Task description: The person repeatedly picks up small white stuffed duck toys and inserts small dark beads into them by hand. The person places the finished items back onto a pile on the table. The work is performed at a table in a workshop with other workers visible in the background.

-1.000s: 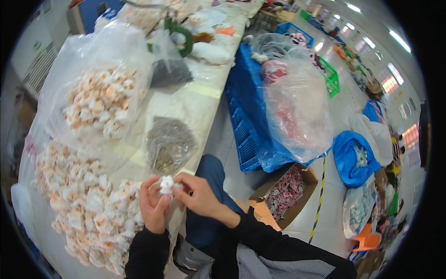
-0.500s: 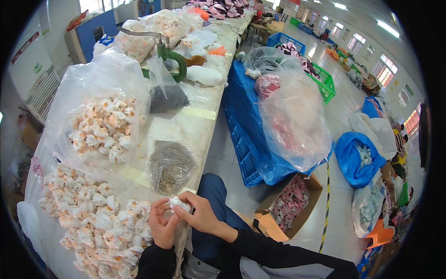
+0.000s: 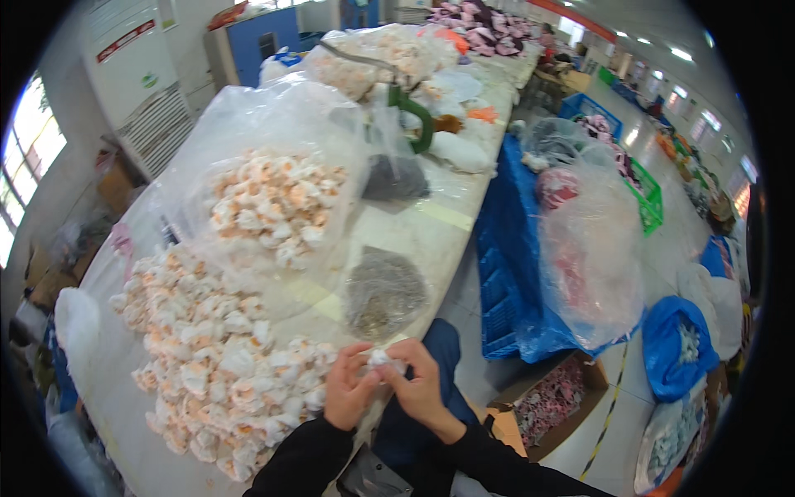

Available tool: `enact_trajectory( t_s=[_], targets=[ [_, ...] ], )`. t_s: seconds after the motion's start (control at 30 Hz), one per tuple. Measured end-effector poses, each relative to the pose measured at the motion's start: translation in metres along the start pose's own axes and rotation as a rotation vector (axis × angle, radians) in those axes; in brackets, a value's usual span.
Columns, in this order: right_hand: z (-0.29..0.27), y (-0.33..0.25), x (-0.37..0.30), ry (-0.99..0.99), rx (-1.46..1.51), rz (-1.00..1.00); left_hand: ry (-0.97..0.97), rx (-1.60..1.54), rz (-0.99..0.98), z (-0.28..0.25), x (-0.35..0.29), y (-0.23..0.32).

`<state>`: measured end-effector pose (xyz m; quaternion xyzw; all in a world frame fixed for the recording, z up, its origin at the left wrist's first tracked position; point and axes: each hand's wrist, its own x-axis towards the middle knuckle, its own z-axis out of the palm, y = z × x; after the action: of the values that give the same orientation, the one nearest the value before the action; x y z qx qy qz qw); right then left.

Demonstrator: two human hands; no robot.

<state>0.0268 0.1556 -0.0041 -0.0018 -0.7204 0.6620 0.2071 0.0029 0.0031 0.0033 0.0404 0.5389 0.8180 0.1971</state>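
in the head view, a small white piece [image 3: 378, 357] is held at the near edge of the table [image 3: 396, 229], pinched narrowly between the fingers of the left hand [image 3: 348, 393] and the right hand [image 3: 419, 386]. a pile of white and orange pieces [image 3: 236, 377] is spread to the left. the held piece is judged light, soft and easily squashed, best gripped gently by its sides.

White piece [image 3: 379, 357] mostly hidden by fingers of left hand [image 3: 349, 388] and right hand [image 3: 416, 383]; shape unclear. Black sleeves [image 3: 302, 460] cut off by lower edge. Carton [image 3: 594, 391] partly hidden behind blue sheet [image 3: 507, 195]. Dark bag [image 3: 396, 180]: contents too fine to tell. Far pink pile [image 3: 484, 26] blurred.
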Motion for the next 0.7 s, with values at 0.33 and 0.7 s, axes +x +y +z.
enact_trajectory(
  t_s=[0.33, 0.7],
  targets=[
    [0.007, 0.003, -0.001, -0.014, 0.209, 0.161, 0.035, 0.024, 0.004, -0.003, 0.004, -0.002],
    [0.004, 0.009, 0.006, -0.029, 0.007, 0.130, -0.006, 0.022, 0.042, -0.003, 0.004, -0.003]
  ],
)
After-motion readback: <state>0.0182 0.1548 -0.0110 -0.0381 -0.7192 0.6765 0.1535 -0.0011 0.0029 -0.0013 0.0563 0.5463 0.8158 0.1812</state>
